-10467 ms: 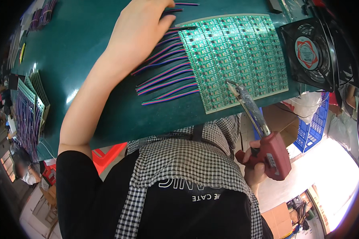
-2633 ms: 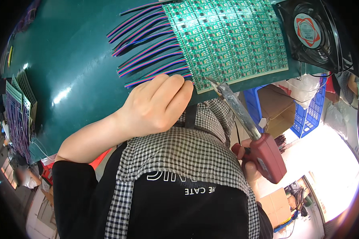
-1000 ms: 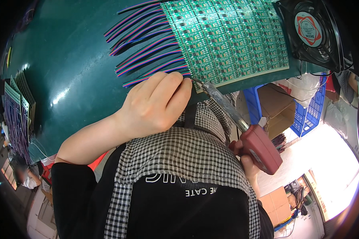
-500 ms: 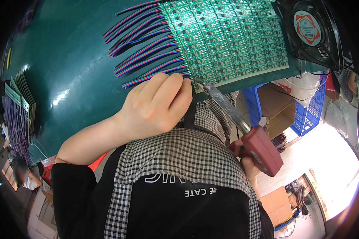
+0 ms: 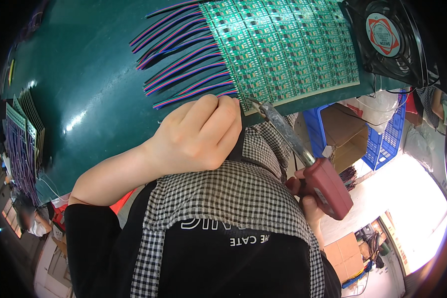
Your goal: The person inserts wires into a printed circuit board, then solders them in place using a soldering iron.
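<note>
A green panel of many small circuit boards (image 5: 283,49) lies on the table, with red, blue and black wire bundles (image 5: 184,64) fixed along its left edge. My left hand (image 5: 198,131) is closed at the panel's near left corner, fingertips pinched together beside the last bundle. What the pinch holds is hidden behind the fingers. My right hand (image 5: 310,206) is wrapped round the dark red handle of a soldering gun (image 5: 328,188). Its metal barrel slants up and left, and the thin tip is over the panel's near left corner, close to my left fingertips.
A black fan (image 5: 385,39) stands at the panel's right on the green table (image 5: 94,64). At the far left, several wired panels (image 5: 25,134) stand in a stack. Beyond the near edge are a blue crate (image 5: 382,144) and a cardboard box (image 5: 345,129).
My left hand has shifted slightly right and toward me. The soldering gun has moved a little right, its tip still near the panel's corner.
</note>
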Motion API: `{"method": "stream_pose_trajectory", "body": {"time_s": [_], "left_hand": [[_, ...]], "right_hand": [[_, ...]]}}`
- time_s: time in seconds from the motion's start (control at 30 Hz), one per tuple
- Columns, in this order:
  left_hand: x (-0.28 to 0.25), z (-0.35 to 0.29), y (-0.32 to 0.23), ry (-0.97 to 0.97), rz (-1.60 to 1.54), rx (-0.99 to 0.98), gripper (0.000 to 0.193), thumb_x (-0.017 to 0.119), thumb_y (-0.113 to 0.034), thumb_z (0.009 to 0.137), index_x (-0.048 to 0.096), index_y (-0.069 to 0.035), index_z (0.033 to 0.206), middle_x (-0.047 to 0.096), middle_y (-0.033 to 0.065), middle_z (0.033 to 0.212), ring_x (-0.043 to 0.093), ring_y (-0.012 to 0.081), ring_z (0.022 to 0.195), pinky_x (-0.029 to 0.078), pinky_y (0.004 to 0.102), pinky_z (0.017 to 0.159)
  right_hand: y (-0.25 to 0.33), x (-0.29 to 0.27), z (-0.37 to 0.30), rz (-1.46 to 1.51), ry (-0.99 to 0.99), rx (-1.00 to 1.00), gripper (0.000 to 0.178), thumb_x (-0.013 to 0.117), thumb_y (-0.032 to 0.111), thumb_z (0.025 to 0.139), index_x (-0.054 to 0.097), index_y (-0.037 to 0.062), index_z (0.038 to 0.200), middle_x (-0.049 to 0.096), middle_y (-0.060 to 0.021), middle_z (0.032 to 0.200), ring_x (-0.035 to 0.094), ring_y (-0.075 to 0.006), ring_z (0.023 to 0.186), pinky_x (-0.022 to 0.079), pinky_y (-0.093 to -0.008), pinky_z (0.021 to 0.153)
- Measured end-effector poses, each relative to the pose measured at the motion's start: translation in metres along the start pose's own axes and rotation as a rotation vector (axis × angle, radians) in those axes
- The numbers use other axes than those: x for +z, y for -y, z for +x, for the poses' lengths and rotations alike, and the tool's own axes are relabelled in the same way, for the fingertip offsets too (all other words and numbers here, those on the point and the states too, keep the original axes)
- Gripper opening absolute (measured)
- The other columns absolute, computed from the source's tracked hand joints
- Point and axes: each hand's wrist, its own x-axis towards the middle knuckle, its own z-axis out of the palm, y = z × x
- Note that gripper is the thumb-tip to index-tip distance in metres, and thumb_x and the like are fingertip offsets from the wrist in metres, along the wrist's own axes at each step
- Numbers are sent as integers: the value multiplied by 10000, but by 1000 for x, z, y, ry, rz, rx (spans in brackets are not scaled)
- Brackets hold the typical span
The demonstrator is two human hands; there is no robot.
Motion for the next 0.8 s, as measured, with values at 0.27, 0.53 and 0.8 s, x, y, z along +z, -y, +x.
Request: {"method": "stream_pose_trajectory", "body": {"time_s": [0.27, 0.53, 0.8], "left_hand": [[-3, 2, 0, 23, 21, 28, 202, 662, -20, 640, 667, 48, 831, 591, 101, 829, 583, 176, 648, 482, 237, 520], [-5, 3, 4, 69, 6, 54, 226, 664, -24, 636, 668, 52, 849, 594, 109, 849, 586, 185, 669, 486, 243, 525], [-9, 2, -1, 94, 6, 51, 286, 657, -39, 597, 659, 64, 864, 590, 111, 852, 585, 204, 716, 486, 243, 534]], "right_hand": [[-11, -5, -7, -212, -55, -81, 711, 807, 410, 701, 564, -47, 1189, 655, -166, 1062, 657, -266, 889, 513, -336, 755], [19, 14, 13, 286, 12, -37, 761, 780, 419, 752, 465, -49, 1262, 618, -102, 1044, 602, -164, 822, 499, -295, 732], [23, 25, 27, 135, -259, -177, 804, 664, 571, 781, 432, -51, 1236, 595, -147, 979, 503, -147, 493, 374, -244, 443]]}}
